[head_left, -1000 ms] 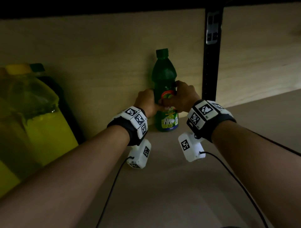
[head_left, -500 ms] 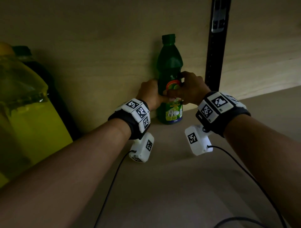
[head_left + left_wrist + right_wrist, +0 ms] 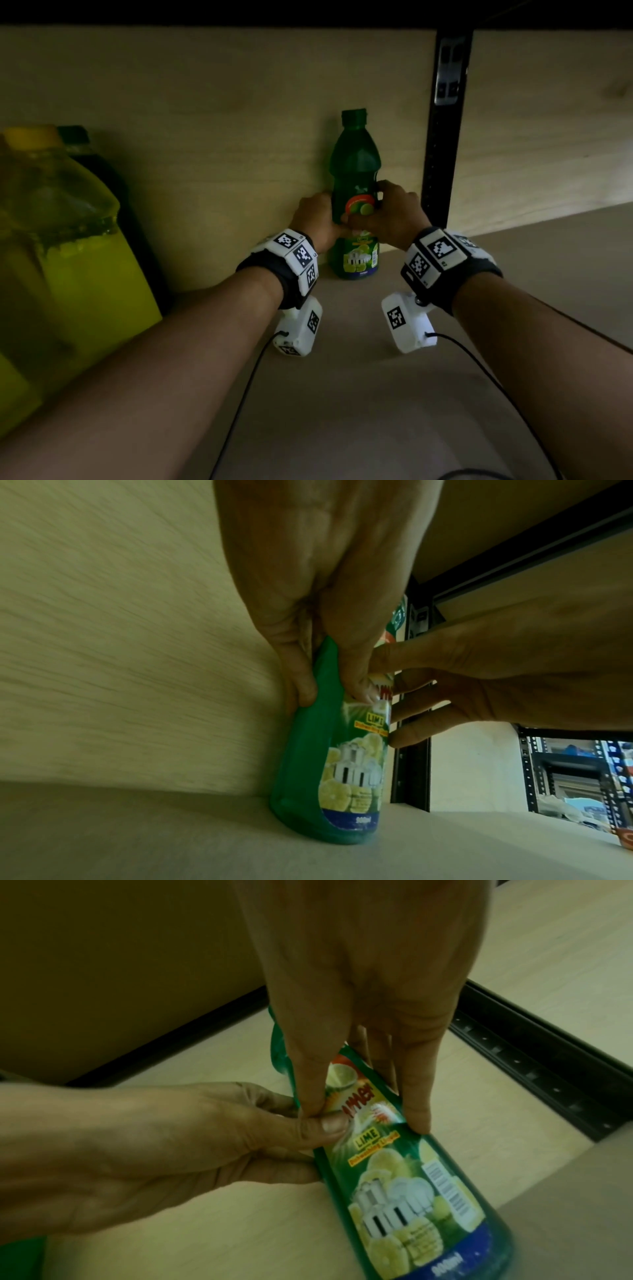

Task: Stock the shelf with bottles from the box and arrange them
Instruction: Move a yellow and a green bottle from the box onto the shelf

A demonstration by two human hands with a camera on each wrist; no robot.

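The green dish-soap bottle is showing a lime-yellow label; the jug is glowing yellow; black-and-white checked wristbands.

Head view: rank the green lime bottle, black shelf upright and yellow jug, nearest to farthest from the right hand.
1. Green lime bottle: held in the right hand, standing at the back panel.
2. Black shelf upright: just to the hand's right, at the back.
3. Yellow jug: far left, beyond the left hand.

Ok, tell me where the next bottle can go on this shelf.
Bare shelf board lies right of the green bottle, past the black upright, and between the bottle and the yellow jug. It is crowded at far left.
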